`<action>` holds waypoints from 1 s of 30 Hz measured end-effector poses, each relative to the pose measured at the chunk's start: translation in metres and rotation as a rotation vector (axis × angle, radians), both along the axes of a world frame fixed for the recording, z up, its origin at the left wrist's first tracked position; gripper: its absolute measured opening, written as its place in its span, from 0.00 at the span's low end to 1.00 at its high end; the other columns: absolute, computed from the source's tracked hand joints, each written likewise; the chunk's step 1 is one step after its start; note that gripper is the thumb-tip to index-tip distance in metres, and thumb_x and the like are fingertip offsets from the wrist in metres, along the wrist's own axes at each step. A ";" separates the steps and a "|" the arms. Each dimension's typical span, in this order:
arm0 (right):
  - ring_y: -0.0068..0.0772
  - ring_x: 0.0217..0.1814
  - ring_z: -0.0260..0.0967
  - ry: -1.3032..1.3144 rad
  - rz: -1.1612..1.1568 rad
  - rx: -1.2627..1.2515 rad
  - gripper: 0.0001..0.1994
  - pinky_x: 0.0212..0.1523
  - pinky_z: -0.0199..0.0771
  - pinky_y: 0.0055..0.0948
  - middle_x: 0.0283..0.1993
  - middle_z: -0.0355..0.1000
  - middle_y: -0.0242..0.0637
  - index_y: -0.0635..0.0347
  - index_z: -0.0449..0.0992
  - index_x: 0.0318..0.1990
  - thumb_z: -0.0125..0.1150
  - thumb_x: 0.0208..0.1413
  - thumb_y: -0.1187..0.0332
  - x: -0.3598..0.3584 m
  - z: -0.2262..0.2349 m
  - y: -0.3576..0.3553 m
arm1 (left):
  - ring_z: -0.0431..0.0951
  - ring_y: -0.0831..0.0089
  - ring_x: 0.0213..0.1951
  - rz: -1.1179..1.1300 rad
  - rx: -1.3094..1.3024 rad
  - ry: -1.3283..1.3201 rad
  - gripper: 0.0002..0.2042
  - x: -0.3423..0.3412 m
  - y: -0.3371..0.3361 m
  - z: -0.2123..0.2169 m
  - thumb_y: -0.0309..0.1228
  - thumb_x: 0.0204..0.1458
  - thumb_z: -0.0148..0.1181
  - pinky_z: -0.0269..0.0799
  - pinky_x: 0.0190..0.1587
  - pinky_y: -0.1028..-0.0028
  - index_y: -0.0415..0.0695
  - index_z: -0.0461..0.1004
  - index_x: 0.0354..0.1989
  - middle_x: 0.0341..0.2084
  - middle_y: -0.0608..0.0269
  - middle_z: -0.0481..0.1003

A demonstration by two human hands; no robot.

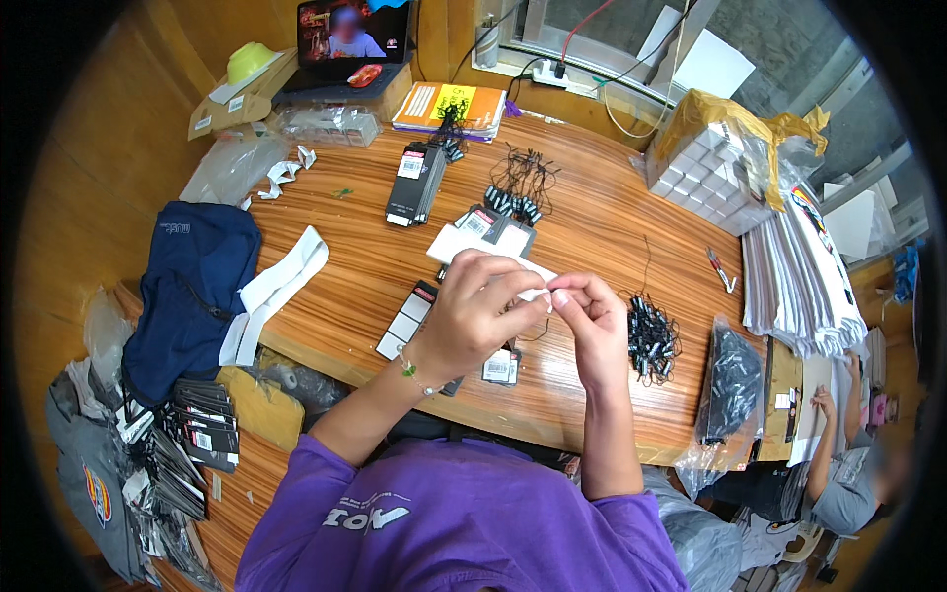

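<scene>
Over the middle of the table, my left hand and my right hand meet with closed fingertips. Between them is a small white piece, mostly covered by the fingers, its kind unclear. Just behind the hands lies a long white strip, partly hidden by the left hand. Grey and white printed tags lie beyond it, next to a bunch of black cords with small dark ends. More black tags with white labels rest under and beside my left wrist.
A pile of black cord loops and red-handled snippers lie to the right. Stacked white sheets and wrapped small boxes line the right edge. A tag stack, laptop and blue bag are left. Another person sits right.
</scene>
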State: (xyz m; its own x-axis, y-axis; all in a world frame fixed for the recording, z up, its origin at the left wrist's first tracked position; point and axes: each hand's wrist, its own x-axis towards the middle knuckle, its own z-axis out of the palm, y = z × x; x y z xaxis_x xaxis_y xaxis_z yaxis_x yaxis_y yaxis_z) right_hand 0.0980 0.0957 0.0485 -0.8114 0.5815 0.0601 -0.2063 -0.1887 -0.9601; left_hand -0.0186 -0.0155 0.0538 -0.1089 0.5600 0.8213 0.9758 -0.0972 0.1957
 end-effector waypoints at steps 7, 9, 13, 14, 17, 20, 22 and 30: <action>0.22 0.36 0.60 0.381 -0.395 -0.069 0.03 0.39 0.61 0.22 0.35 0.65 0.33 0.59 0.66 0.35 0.49 0.59 0.70 -0.005 0.001 0.024 | 0.72 0.70 0.42 -0.051 -0.066 -0.047 0.06 -0.005 0.000 -0.005 0.27 0.38 0.61 0.61 0.47 0.63 0.49 0.76 0.27 0.31 0.71 0.75; 0.24 0.30 0.61 0.427 -0.343 -0.128 0.04 0.36 0.63 0.22 0.31 0.65 0.34 0.57 0.65 0.35 0.48 0.59 0.68 -0.006 0.006 0.031 | 0.74 0.69 0.37 -0.063 -0.045 -0.107 0.06 -0.009 0.000 -0.001 0.24 0.38 0.62 0.64 0.44 0.65 0.46 0.75 0.27 0.29 0.67 0.76; 0.24 0.25 0.59 0.503 -0.317 -0.174 0.05 0.31 0.62 0.23 0.26 0.64 0.34 0.57 0.64 0.36 0.47 0.60 0.67 -0.009 0.006 0.026 | 0.76 0.67 0.31 -0.154 0.003 -0.223 0.07 -0.011 0.001 -0.008 0.20 0.38 0.62 0.68 0.33 0.72 0.42 0.73 0.27 0.28 0.64 0.76; 0.24 0.24 0.59 0.536 -0.261 -0.188 0.04 0.31 0.62 0.23 0.25 0.64 0.34 0.57 0.63 0.37 0.47 0.60 0.67 -0.009 0.006 0.026 | 0.76 0.67 0.30 -0.152 0.005 -0.312 0.07 -0.007 0.002 -0.010 0.20 0.38 0.62 0.68 0.33 0.72 0.42 0.72 0.27 0.28 0.63 0.75; 0.24 0.24 0.59 0.615 -0.075 -0.273 0.04 0.29 0.61 0.23 0.24 0.63 0.35 0.56 0.63 0.38 0.46 0.60 0.68 -0.007 0.008 0.022 | 0.75 0.65 0.31 -0.149 0.004 -0.424 0.06 0.003 -0.002 -0.012 0.23 0.40 0.62 0.69 0.33 0.69 0.42 0.69 0.25 0.29 0.61 0.74; 0.26 0.24 0.59 0.654 0.147 -0.440 0.04 0.30 0.61 0.24 0.24 0.64 0.35 0.55 0.63 0.38 0.47 0.60 0.67 -0.008 0.011 0.007 | 0.75 0.64 0.33 -0.175 -0.081 -0.243 0.04 -0.001 -0.009 -0.005 0.22 0.44 0.59 0.70 0.35 0.68 0.40 0.70 0.27 0.30 0.59 0.74; 0.27 0.25 0.60 0.592 0.097 -0.448 0.04 0.30 0.62 0.24 0.26 0.65 0.35 0.55 0.63 0.38 0.47 0.60 0.67 -0.011 0.008 -0.006 | 0.75 0.64 0.34 -0.208 -0.121 -0.471 0.04 0.008 -0.012 -0.007 0.23 0.45 0.58 0.69 0.37 0.69 0.38 0.70 0.29 0.32 0.58 0.74; 0.30 0.32 0.67 0.529 0.068 -0.253 0.04 0.38 0.69 0.27 0.32 0.68 0.42 0.59 0.63 0.39 0.47 0.59 0.69 0.003 0.021 -0.036 | 0.74 0.68 0.38 -0.375 -0.233 -0.909 0.17 0.030 -0.032 -0.006 0.31 0.43 0.63 0.67 0.43 0.72 0.36 0.70 0.40 0.34 0.56 0.73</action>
State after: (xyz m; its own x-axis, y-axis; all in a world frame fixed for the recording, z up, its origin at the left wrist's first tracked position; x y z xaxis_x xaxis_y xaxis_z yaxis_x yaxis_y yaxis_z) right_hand 0.1012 0.0597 0.0693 -0.7449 0.5782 0.3329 -0.6241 -0.4277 -0.6539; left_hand 0.0119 -0.0472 0.0475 -0.4234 0.8223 0.3803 0.3613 -0.2317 0.9032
